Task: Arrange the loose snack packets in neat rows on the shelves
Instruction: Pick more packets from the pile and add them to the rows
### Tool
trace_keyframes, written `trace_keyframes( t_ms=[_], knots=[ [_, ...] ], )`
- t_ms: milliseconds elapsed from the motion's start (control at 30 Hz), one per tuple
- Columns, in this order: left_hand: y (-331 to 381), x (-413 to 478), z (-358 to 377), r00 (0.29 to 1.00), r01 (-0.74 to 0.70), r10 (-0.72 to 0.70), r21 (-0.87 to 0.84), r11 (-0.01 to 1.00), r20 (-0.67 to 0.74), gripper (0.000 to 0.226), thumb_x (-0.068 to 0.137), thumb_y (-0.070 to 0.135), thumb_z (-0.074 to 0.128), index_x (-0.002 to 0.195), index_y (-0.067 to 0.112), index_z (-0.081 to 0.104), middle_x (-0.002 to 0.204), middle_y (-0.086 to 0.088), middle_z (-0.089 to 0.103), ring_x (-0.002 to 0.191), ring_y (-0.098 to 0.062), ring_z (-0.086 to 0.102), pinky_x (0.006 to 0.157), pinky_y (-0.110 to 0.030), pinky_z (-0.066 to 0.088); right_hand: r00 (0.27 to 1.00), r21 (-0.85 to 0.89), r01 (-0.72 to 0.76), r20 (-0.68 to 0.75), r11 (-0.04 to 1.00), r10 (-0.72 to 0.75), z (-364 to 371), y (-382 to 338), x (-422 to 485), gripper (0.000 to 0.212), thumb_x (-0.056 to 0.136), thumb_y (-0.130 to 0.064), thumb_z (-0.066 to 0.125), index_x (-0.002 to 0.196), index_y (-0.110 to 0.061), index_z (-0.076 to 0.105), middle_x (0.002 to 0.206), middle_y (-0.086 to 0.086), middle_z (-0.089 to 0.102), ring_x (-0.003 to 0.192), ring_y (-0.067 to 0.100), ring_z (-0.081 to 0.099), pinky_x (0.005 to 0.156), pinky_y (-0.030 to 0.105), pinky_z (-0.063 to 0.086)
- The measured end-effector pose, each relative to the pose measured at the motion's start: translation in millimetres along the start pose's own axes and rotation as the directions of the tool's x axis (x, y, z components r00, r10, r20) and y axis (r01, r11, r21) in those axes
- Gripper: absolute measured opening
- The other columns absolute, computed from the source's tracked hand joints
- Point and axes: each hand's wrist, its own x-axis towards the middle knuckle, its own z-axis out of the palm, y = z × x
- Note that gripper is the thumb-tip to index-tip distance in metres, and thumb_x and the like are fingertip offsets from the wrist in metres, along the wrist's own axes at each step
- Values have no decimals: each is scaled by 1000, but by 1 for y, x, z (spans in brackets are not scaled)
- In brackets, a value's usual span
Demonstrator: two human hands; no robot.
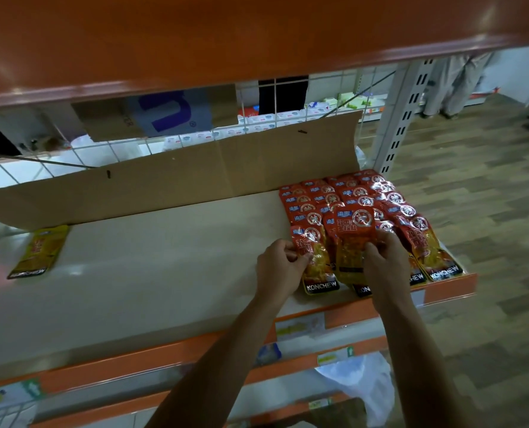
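Reaching in from the bottom, both arms go to the right end of the white shelf (164,273). The left hand (280,262) has its fingers and thumb curled in a pinch on the side of a red packet (315,261), which lies at the front of the row furthest left. The right hand (383,261) grips a second red packet (354,239) just beside it. This one looks lifted a bit and sits on top of the packets under it.

Behind the hands, the rows of red packets (365,196) lie flat, each one partly over the next. They go back to the cardboard sheet (195,177) that stands at the back of the shelf. Far off at the left end lies one yellow packet (37,251), all alone. Behind the cardboard is a wire wall (108,149).

I think the step now is laying these two packets down at the front of the rows. The next move needs them set straight, in line with the ones beside them, and not hanging off the front edge.
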Motion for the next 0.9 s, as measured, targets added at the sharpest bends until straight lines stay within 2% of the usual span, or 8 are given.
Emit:
trace_keyframes(
  t_ms=[100,233,333,433,567,733,800,900],
  knots=[
    [2,-2,3,999,-32,34,46,998,-38,36,83,36,73,110,15,63,97,3,70,83,-8,63,75,-24,51,1000,19,4,26,1000,-4,-2,2,1,25,95,-4,43,117,-11,52,90,2,60,80,26,62,76,49,56],
    [5,-5,7,996,-38,45,85,996,-79,38,83,37,73,112,14,63,99,2,71,80,-5,60,72,-19,48,1000,22,14,26,1000,-14,-1,8,4,29,96,-6,44,123,-13,52,88,-9,58,71,7,57,66,37,56],
    [7,-3,9,996,-32,40,106,994,-74,39,82,38,73,112,15,62,101,2,70,81,-6,61,71,-19,48,999,20,28,30,999,-29,0,13,7,30,95,-6,45,124,-12,52,87,-6,60,65,3,57,55,24,49],
    [10,-3,11,997,-23,31,122,992,-66,41,81,39,74,112,15,61,100,2,70,83,-8,63,74,-22,51,998,27,38,48,999,-39,0,15,7,31,95,-6,46,125,-12,52,93,0,61,69,6,58,54,23,45],
    [10,-4,12,996,-43,55,147,988,-74,45,80,39,75,114,16,58,99,2,70,84,-9,64,74,-23,51,997,55,19,75,998,-23,1,13,6,32,94,-6,46,124,-16,51,87,-1,61,65,11,58,58,35,52],
    [16,-6,8,988,-67,93,192,979,-127,48,86,44,67,123,17,52,108,1,67,94,-13,64,77,-26,52,993,106,17,111,994,-29,0,6,4,26,95,-7,47,117,-19,51,92,4,62,72,18,61,64,41,56],
    [22,-8,5,978,-132,149,117,984,-143,36,92,40,60,121,19,55,108,4,66,92,-9,63,76,-24,53,990,147,7,137,989,-27,-1,3,3,21,96,-10,49,114,-18,52,91,1,62,75,14,64,63,40,58],
    [35,-12,1,990,-142,143,-118,983,-1,21,98,38,50,115,29,57,103,12,62,83,1,62,63,-8,47,974,273,-61,225,960,-2,2,-4,-1,18,96,-14,51,111,-21,55,83,-6,67,70,6,68,54,27,55]
  ],
)
